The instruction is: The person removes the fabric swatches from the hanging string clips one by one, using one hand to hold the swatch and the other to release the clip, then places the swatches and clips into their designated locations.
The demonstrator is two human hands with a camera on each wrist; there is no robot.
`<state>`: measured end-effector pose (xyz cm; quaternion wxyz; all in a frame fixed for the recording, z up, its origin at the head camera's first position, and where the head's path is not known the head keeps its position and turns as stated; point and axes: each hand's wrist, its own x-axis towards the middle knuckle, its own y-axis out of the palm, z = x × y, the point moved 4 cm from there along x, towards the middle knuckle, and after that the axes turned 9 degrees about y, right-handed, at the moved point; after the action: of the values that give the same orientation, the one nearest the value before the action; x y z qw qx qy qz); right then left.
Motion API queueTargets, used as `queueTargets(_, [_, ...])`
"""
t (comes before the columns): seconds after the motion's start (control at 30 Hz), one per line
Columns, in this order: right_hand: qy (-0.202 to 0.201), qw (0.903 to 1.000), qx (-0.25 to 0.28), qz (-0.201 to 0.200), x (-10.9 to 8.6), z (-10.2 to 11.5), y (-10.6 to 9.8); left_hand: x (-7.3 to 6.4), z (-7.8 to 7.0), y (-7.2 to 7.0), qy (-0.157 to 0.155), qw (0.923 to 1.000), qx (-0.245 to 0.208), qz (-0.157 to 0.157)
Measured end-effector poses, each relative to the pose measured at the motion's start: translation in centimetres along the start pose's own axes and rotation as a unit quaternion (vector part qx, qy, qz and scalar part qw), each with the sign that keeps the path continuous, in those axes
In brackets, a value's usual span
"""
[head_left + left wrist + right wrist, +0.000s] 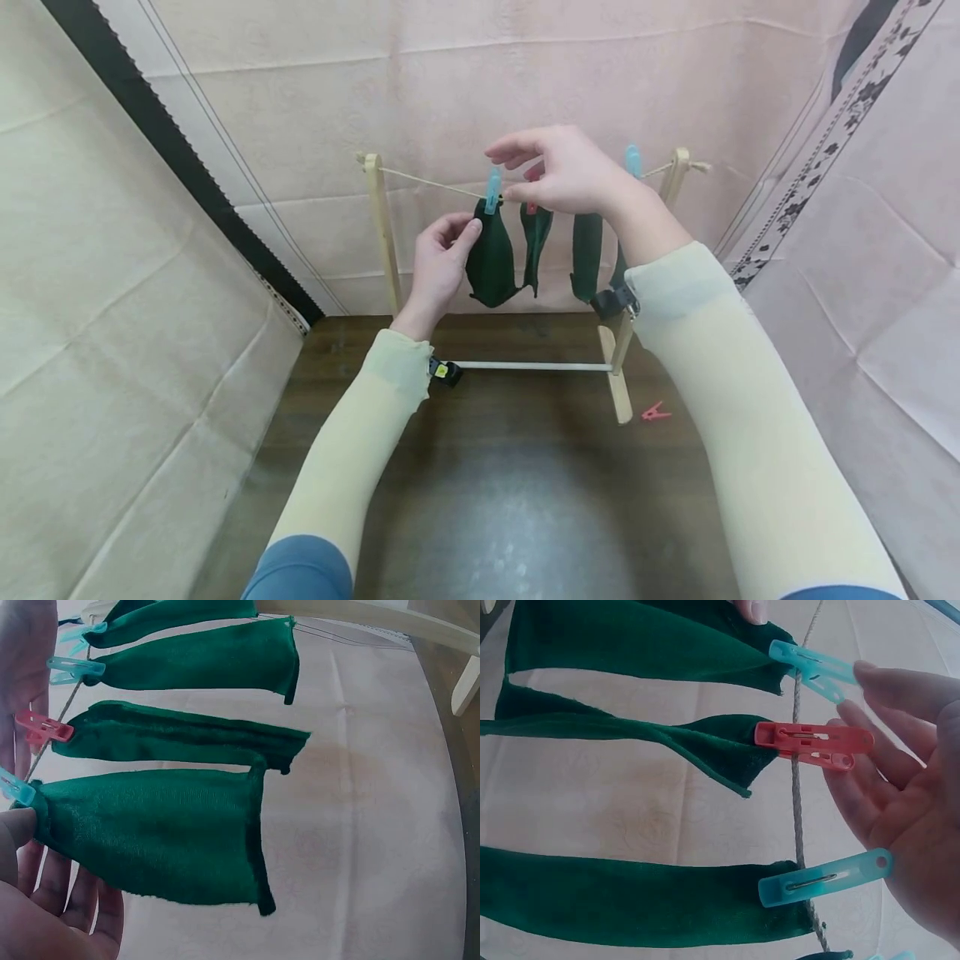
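Observation:
My left hand (444, 260) pinches the upper edge of a dark green velvety cloth (492, 260) between thumb and fingers. That cloth hangs from a rope (431, 181), held by a blue clothespin (492, 192). My right hand (566, 171) is at the same clothespin, fingers loosely extended; in the right wrist view its thumb and index fingertips are right at the spread handles. Close beside, a red clothespin (814, 740) holds a narrower, twisted part of the green cloth. Another blue clothespin (825, 877) clips a green strip (645, 900) farther along the rope.
Wooden posts (383, 233) carry the rope at both ends, with a white crossbar (532, 366) low between them. A loose red clothespin (656, 412) lies on the brown table (510, 500) by the right foot (617, 383). Pale fabric walls (300, 108) enclose the space.

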<state>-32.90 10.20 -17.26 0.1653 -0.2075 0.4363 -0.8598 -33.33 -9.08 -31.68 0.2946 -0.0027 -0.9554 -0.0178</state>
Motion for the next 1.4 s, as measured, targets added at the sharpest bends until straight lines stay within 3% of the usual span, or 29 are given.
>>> queueTargets(0.33, [0.018,0.9992,-0.021,0.028,0.70,0.32,0.44,-0.11,0.30,-0.13,-0.008,0.9999,0.008,-0.004])
queueTargets(0.57, [0.017,0.9995,-0.010,0.025,0.74,0.29,0.65,-0.31,0.20,-0.23,-0.018,0.9998,0.003,-0.006])
queueTargets(1.4, [0.027,0.9992,-0.012,0.026,0.65,-0.12,0.77,0.15,0.63,-0.08,-0.004,0.9998,0.008,-0.018])
